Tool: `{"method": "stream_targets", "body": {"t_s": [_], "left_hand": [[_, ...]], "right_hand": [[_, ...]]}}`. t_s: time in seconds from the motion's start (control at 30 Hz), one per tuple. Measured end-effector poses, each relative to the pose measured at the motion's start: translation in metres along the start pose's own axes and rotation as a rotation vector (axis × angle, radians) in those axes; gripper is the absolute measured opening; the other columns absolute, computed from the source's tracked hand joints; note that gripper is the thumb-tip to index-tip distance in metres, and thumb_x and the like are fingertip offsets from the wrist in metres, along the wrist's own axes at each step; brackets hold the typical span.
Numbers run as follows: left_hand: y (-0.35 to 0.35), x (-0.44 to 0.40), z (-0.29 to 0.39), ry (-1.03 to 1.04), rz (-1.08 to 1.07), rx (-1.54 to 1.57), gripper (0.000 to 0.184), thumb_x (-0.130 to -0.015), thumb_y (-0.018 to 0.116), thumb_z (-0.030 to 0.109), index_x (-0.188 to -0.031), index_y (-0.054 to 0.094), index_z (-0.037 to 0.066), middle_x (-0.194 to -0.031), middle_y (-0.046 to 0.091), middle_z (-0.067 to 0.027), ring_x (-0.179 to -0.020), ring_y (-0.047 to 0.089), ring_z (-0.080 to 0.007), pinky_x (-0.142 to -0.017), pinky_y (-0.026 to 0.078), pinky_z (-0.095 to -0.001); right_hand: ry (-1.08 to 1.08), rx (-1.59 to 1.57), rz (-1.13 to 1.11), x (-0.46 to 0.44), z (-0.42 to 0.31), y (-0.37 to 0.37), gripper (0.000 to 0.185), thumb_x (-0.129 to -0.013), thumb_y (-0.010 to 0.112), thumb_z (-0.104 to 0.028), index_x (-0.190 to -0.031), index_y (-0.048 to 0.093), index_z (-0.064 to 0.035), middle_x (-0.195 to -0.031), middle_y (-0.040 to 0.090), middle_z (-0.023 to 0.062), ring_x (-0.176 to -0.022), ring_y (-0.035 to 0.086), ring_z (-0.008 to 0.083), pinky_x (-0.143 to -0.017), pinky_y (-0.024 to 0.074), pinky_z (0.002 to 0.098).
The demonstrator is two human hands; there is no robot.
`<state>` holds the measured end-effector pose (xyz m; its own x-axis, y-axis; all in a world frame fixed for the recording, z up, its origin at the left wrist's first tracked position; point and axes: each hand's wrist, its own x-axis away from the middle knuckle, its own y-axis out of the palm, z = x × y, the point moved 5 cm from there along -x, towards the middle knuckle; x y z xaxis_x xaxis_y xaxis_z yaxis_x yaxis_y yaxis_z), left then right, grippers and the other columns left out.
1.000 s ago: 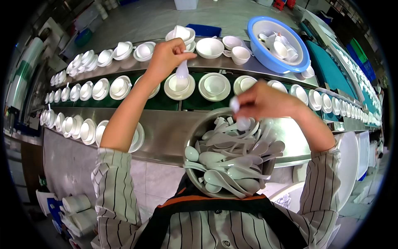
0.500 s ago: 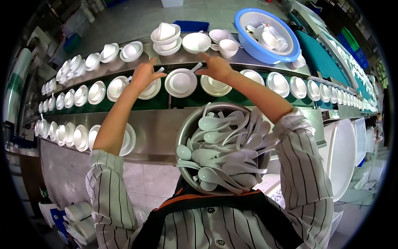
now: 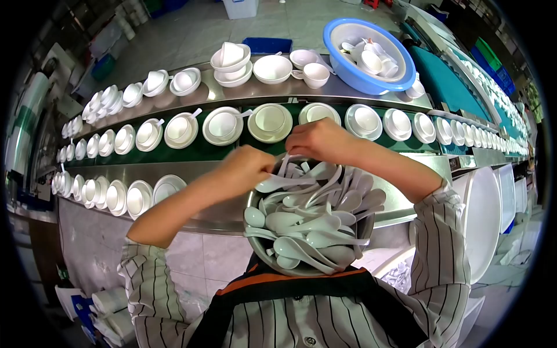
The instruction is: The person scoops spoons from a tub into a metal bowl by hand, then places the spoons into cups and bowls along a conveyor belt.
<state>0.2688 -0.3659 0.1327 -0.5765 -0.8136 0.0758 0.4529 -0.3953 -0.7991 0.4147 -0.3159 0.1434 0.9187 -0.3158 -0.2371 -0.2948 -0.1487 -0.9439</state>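
A steel bowl (image 3: 250, 203) heaped with white soup spoons (image 3: 322, 223) sits close in front of my body. My right hand (image 3: 322, 141) is over its far rim, fingertips pinched on the upright handle of a white spoon (image 3: 284, 165). My left hand (image 3: 248, 168) is at the bowl's far left rim, slightly blurred, fingers curled close to another spoon (image 3: 283, 183); what they grip is hidden. Beyond my hands, a green belt (image 3: 194, 145) carries saucers with small bowls. A spoon (image 3: 243, 113) rests on one such set (image 3: 223, 126).
A blue basin (image 3: 362, 84) holding cups and spoons stands on the steel shelf (image 3: 203, 95) behind the belt, beside stacked bowls (image 3: 232, 66). More dish sets (image 3: 139, 197) line the near left ledge. A large white tub (image 3: 478, 223) is at right.
Both hands have come back from over the belt to the far rim of the spoon bowl, and their fingers have closed. The dish sets on the belt have shifted left.
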Motion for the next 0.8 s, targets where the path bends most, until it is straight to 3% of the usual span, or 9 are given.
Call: {"method": "stream_targets", "body": {"t_s": [0.03, 0.1, 0.23, 0.43, 0.5, 0.63, 0.73, 0.77, 0.8], "left_hand": [[-0.018, 0.007, -0.003, -0.042, 0.021, 0.094, 0.007, -0.072, 0.061, 0.006, -0.077, 0.061, 0.001, -0.065, 0.059, -0.0112, -0.059, 0.057, -0.0206, -0.057, 0.045, -0.0312], [-0.046, 0.003, -0.03, -0.045, 0.158, 0.153, 0.004, -0.075, 0.063, 0.004, -0.078, 0.062, 0.0, -0.067, 0.062, -0.0077, -0.06, 0.056, -0.0137, -0.058, 0.045, -0.0293], [-0.072, -0.053, -0.103, -0.116, 0.539, -0.336, 0.004, -0.075, 0.061, 0.007, -0.076, 0.06, 0.004, -0.071, 0.063, -0.0136, -0.065, 0.061, -0.0304, -0.058, 0.046, -0.0381], [-0.046, -0.083, -0.166, -0.096, 0.531, -0.557, 0.007, -0.077, 0.058, 0.012, -0.076, 0.058, 0.006, -0.073, 0.062, -0.0145, -0.073, 0.061, -0.0345, -0.063, 0.045, -0.0453], [-0.039, -0.077, -0.173, -0.091, 0.44, -0.555, 0.007, -0.077, 0.057, 0.012, -0.075, 0.059, 0.005, -0.075, 0.063, -0.0153, -0.076, 0.062, -0.0341, -0.066, 0.047, -0.045], [-0.05, -0.07, -0.193, -0.254, 0.228, -0.462, 0.011, -0.077, 0.059, 0.014, -0.083, 0.066, 0.007, -0.076, 0.064, -0.0148, -0.077, 0.062, -0.0341, -0.068, 0.048, -0.0439], [-0.063, -0.054, -0.131, -0.033, 0.563, -0.604, 0.01, -0.078, 0.061, 0.014, -0.08, 0.066, 0.007, -0.077, 0.064, -0.0133, -0.077, 0.061, -0.0331, -0.069, 0.048, -0.0436], [-0.062, -0.048, -0.091, 0.062, 0.558, -0.468, 0.011, -0.078, 0.063, 0.015, -0.081, 0.065, 0.006, -0.077, 0.063, -0.0128, -0.076, 0.061, -0.032, -0.068, 0.048, -0.0426], [-0.051, -0.04, -0.054, 0.044, 0.491, -0.253, 0.012, -0.078, 0.062, 0.016, -0.08, 0.064, 0.004, -0.076, 0.063, -0.0133, -0.073, 0.06, -0.032, -0.067, 0.047, -0.0418]], "right_hand": [[0.188, -0.24, -0.001, 0.004, 0.008, -0.01, 0.011, -0.081, 0.064, -0.015, -0.091, 0.064, -0.0086, -0.081, 0.063, 0.0033, -0.071, 0.063, 0.0169, -0.059, 0.0514, 0.0292], [0.57, -0.718, -0.002, 0.017, 0.025, -0.028, 0.011, -0.086, 0.06, -0.011, -0.095, 0.063, -0.006, -0.084, 0.064, 0.003, -0.073, 0.064, 0.0129, -0.062, 0.0523, 0.0257], [0.64, -0.8, 0.306, 0.029, 0.098, -0.056, 0.016, -0.091, 0.051, -0.005, -0.103, 0.062, 0.0003, -0.088, 0.065, 0.0055, -0.078, 0.063, 0.0103, -0.069, 0.0536, 0.0245], [0.617, -0.352, 0.339, 0.031, 0.159, -0.025, 0.017, -0.082, 0.06, 0.003, -0.097, 0.065, -0.0001, -0.086, 0.066, 0.0063, -0.076, 0.062, 0.0114, -0.073, 0.0514, 0.0245], [0.527, -0.489, 0.336, 0.026, 0.162, 0.006, 0.02, -0.076, 0.065, 0.001, -0.096, 0.067, -0.0046, -0.08, 0.068, 0.0115, -0.073, 0.066, 0.0186, -0.069, 0.0511, 0.0299], [0.337, -0.2, 0.212, 0.015, 0.134, 0.036, 0.029, -0.075, 0.067, -0.006, -0.104, 0.065, -0.0051, -0.091, 0.068, 0.0125, -0.086, 0.063, 0.0323, -0.08, 0.0494, 0.0373], [0.34, -0.183, 0.245, 0.015, 0.098, 0.003, 0.025, -0.076, 0.068, -0.009, -0.1, 0.065, -0.0056, -0.088, 0.068, 0.0103, -0.081, 0.064, 0.0304, -0.075, 0.0503, 0.0365], [0.382, -0.262, 0.197, 0.018, 0.082, -0.012, 0.022, -0.076, 0.067, -0.011, -0.097, 0.065, -0.0053, -0.087, 0.068, 0.0094, -0.079, 0.064, 0.0296, -0.073, 0.0506, 0.036], [0.286, -0.242, 0.112, 0.021, 0.059, -0.025, 0.013, -0.076, 0.066, -0.012, -0.088, 0.066, -0.0062, -0.084, 0.068, 0.0081, -0.075, 0.065, 0.0272, -0.069, 0.0506, 0.0349]]}}
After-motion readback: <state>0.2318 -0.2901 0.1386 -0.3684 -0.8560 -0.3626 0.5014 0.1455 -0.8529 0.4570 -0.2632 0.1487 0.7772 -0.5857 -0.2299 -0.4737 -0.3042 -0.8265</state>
